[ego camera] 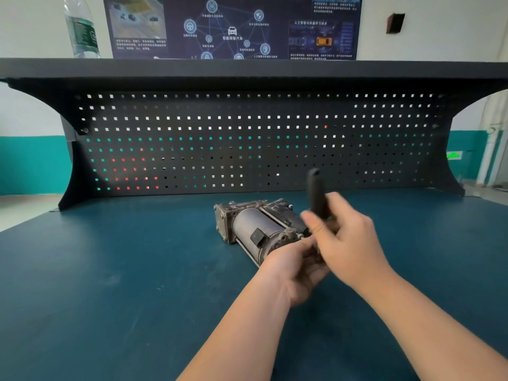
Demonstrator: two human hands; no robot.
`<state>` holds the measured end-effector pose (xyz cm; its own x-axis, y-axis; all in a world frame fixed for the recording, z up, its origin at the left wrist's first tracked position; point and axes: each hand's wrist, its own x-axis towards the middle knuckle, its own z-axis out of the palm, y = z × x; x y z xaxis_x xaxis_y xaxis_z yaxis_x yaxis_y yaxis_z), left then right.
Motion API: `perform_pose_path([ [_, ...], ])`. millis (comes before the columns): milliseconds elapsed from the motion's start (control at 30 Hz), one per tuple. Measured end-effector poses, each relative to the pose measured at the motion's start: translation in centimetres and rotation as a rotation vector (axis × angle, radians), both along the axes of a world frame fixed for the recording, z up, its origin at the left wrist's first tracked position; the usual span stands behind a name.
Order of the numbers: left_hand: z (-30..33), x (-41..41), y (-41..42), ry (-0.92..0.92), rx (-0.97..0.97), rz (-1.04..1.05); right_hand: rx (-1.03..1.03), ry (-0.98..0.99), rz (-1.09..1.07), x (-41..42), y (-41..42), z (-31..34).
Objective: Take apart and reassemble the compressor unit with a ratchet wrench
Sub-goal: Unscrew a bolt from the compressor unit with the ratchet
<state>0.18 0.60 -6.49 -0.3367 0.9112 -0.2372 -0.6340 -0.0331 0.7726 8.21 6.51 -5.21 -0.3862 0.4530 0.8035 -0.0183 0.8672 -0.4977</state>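
Compressor unit (258, 226) lies under both hands; right fingers (316, 224) grip ratchet wrench (317, 192).

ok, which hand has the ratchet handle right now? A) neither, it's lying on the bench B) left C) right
C: the right hand grips the black ratchet wrench, handle sticking up, while the left hand rests at the near end of the compressor unit.

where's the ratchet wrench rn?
Head view, right of centre: the right hand grips the ratchet wrench, black handle pointing up, at the near end of the compressor unit.
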Motion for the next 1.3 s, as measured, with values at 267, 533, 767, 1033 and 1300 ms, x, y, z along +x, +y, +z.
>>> perform_pose_path([
  [267, 0.1, -0.1, 0.0, -0.062, 0.01, 0.01, -0.721, 0.378, 0.079, -0.6, 1.1, -0.1],
  [533, 0.1, 0.4, 0.2, 0.037, -0.036, 0.051, -0.136, 0.141, 0.023, -0.3, 0.6, -0.5],
  [767, 0.3, 0.1, -0.1, 0.019, -0.026, 0.057, -0.563, 0.284, 0.071, -0.6, 1.2, 0.0],
  [1033, 0.1, 0.2, 0.3, 0.005, -0.031, 0.058, -0.804, 0.409, 0.143, -0.5, 1.5, 0.0],
  [1300, 0.0, -0.1, -0.1, 0.056, -0.021, 0.052, -0.262, 0.136, 0.09, -0.5, -0.4, -0.1],
])
